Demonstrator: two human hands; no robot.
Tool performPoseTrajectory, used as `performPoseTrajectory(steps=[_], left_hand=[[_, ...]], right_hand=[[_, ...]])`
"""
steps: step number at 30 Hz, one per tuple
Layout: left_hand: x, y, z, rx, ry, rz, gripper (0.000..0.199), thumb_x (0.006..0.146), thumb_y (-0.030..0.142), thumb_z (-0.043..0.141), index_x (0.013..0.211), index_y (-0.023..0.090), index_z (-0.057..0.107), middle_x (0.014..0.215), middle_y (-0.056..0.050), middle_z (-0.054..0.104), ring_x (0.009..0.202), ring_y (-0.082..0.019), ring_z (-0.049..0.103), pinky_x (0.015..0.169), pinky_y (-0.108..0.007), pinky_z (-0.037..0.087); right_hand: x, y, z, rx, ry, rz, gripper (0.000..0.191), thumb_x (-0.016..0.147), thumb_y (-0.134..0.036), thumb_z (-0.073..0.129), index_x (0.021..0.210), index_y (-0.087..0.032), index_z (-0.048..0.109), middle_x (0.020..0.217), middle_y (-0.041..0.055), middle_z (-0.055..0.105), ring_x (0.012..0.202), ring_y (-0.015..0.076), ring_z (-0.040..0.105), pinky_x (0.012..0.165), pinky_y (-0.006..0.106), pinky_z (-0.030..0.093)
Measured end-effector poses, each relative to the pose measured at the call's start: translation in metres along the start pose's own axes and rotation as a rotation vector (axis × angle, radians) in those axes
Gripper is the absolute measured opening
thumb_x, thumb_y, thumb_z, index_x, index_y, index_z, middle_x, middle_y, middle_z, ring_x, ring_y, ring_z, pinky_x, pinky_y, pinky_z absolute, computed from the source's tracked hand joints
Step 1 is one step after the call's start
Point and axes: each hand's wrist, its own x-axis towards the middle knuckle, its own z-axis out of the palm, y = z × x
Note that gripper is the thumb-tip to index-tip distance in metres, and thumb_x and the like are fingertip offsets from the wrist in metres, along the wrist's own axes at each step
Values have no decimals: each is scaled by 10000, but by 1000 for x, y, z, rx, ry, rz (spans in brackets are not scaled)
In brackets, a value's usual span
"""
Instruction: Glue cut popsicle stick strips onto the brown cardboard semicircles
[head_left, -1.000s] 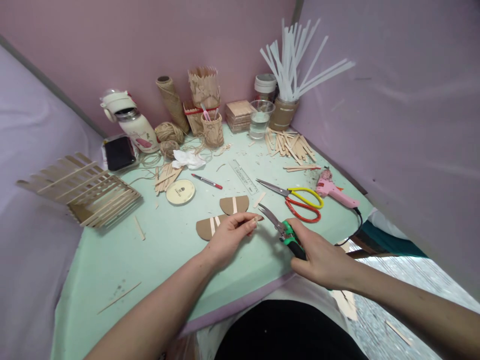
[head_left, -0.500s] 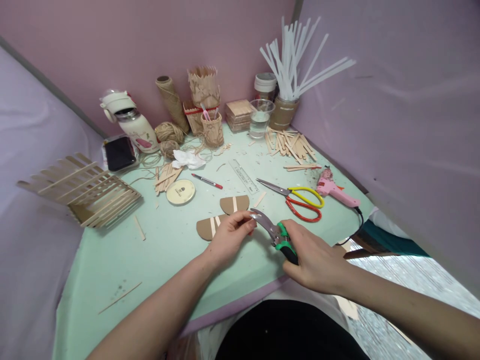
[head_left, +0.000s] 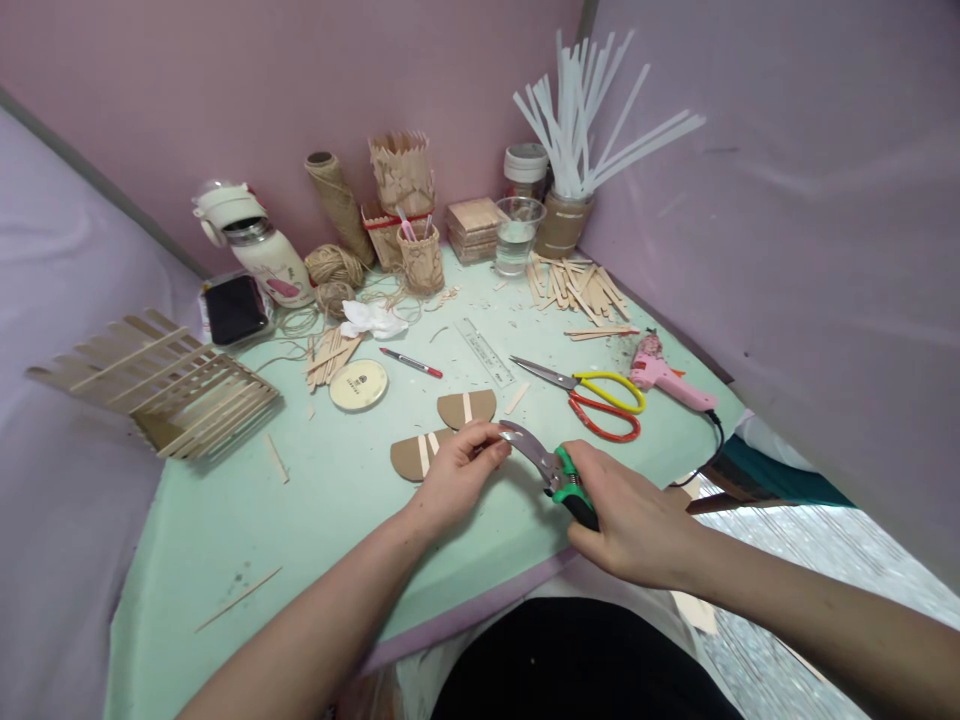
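Clearly, the shears have curved metal blades and green-and-black handles

Green-and-black-handled shears in the right hand, curved blades at the left hand's fingertips.

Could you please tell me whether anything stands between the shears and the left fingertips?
Nothing visible does: the shears in the right hand have their blades right at the fingertips of the left hand.
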Motion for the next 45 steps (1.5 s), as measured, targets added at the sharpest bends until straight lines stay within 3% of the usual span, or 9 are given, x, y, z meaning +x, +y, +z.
performPoseTrajectory(steps=[6, 10, 14, 18, 23, 33, 45], left_hand=[[0, 0, -2, 79, -18, 28, 170, 882, 271, 548, 878, 193, 699, 818, -11, 531, 819, -166, 515, 789, -297, 375], [0, 1, 0, 72, 5, 16, 172, 865, 266, 571, 761, 187, 682, 768, 2, 499, 771, -153, 495, 752, -285, 373], [0, 2, 2, -6, 47, -30, 147, 836, 294, 632, 759, 188, 699, 758, 2, 542, 738, -143, 495, 727, -275, 384], [1, -2, 2, -174, 115, -126, 185, 800, 337, 694, 922, 203, 731, 856, -16, 644, 739, -135, 517, 730, -273, 407], [0, -8, 3, -318, 121, -118, 155, 804, 323, 711, 888, 192, 712, 774, -1, 627, 739, -123, 527, 745, -262, 409], [-1, -9, 5, -351, 108, -60, 185, 821, 361, 708, 898, 194, 728, 843, -20, 659, 763, -132, 534, 754, -266, 425], [-1, -8, 6, -355, 116, -66, 195, 802, 371, 723, 871, 188, 724, 785, -11, 641, 734, -128, 527, 738, -269, 422]], right_hand=[[0, -2, -4, -53, -39, 44, 223, 736, -197, 509, 928, -225, 399, 870, 43, 588, 787, 218, 550, 580, 263, 291], [-2, 0, -2, -67, -44, 69, 214, 733, -206, 509, 898, -235, 376, 838, 32, 587, 747, 217, 552, 575, 263, 275], [-1, 3, 1, 25, -53, 94, 213, 754, -198, 485, 930, -246, 376, 797, -1, 562, 698, 203, 548, 556, 267, 272], [3, 4, 5, 184, 19, 80, 292, 744, -168, 481, 1006, -243, 376, 817, -14, 524, 694, 183, 533, 586, 277, 344], [6, -3, 11, 141, 69, 38, 273, 722, -176, 508, 964, -233, 396, 862, 12, 515, 742, 195, 525, 632, 294, 368], [10, -12, 17, 40, 175, -21, 243, 709, -195, 509, 901, -228, 364, 871, 35, 502, 737, 199, 492, 625, 301, 355], [9, -13, 18, 57, 174, -20, 221, 707, -190, 498, 872, -234, 359, 844, 29, 507, 705, 189, 483, 603, 294, 348]])
